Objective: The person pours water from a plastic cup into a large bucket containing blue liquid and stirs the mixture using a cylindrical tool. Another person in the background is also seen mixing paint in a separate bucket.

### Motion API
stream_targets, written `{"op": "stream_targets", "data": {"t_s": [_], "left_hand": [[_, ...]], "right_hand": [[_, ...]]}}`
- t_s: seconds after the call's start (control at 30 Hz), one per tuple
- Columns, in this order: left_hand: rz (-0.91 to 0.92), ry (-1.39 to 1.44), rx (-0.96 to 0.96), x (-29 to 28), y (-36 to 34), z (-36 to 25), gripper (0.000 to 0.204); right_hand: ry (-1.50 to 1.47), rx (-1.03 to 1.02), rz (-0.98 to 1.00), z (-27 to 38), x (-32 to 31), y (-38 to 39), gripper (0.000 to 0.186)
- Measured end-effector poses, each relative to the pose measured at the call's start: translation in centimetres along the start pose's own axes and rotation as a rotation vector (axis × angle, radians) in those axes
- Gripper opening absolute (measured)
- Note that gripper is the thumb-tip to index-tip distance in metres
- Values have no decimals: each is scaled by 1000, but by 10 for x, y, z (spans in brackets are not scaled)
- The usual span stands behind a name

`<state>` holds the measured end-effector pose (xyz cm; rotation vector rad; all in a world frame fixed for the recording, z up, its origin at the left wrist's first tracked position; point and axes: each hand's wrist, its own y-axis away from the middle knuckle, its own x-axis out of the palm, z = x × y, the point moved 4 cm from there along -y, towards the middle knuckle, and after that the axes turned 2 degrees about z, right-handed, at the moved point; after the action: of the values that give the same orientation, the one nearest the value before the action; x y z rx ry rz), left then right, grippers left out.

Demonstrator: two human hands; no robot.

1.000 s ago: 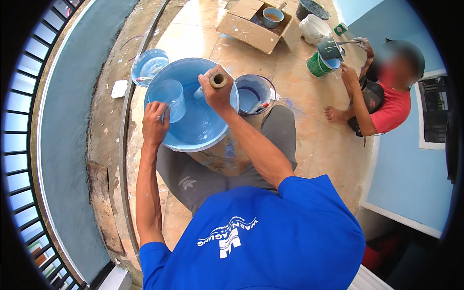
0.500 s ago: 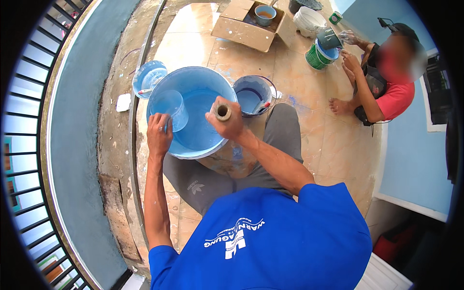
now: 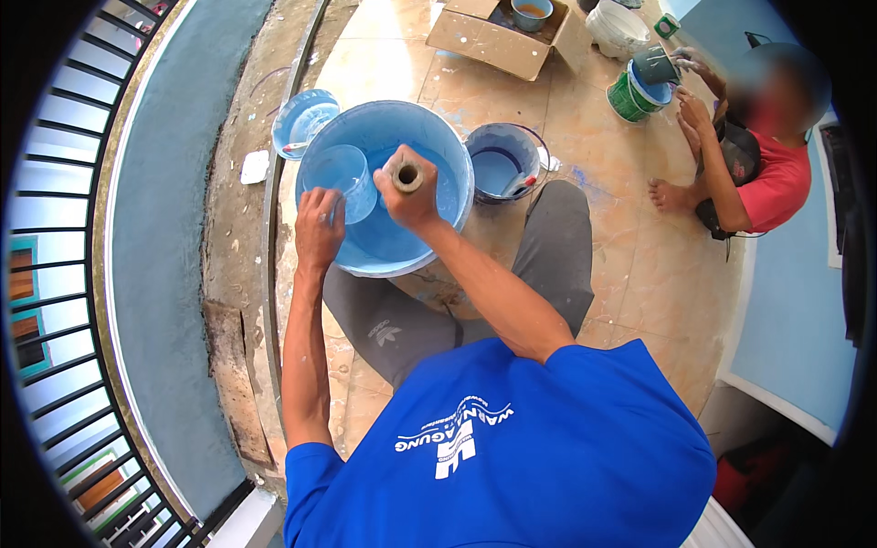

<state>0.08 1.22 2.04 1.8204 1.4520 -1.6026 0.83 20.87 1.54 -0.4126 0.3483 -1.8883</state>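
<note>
A big round tub, coated with light-blue paint, stands in front of my knees. My left hand is closed on the near side of a clear plastic container held inside the tub's left part. My right hand is wrapped round an upright hollow pole, its round open end facing up. The pole's lower part is hidden beneath my hand, over the tub.
A paint bucket with a brush stands right of the tub; a shallow blue bowl sits left. Further off are a cardboard box and a green bucket, where a co-worker squats. A railing runs along the left.
My right hand and the pole have moved left within the tub, closer to the clear container. My left hand keeps its hold. The whole view has shifted slightly.
</note>
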Motion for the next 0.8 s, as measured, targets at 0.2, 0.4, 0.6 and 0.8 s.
{"op": "stream_targets", "data": {"t_s": [0.2,0.4,0.6,0.8], "left_hand": [[0,33,-5,2,-4,-3,13],[-10,31,-26,0,-1,0,13],[-24,47,-15,-1,-7,-3,13],[-24,34,-24,0,-1,0,13]], "right_hand": [[-39,43,220,29,-36,19,22],[142,-106,-12,12,-44,-42,26],[56,-50,-259,-22,-10,-66,28],[14,-44,112,6,-9,-3,24]]}}
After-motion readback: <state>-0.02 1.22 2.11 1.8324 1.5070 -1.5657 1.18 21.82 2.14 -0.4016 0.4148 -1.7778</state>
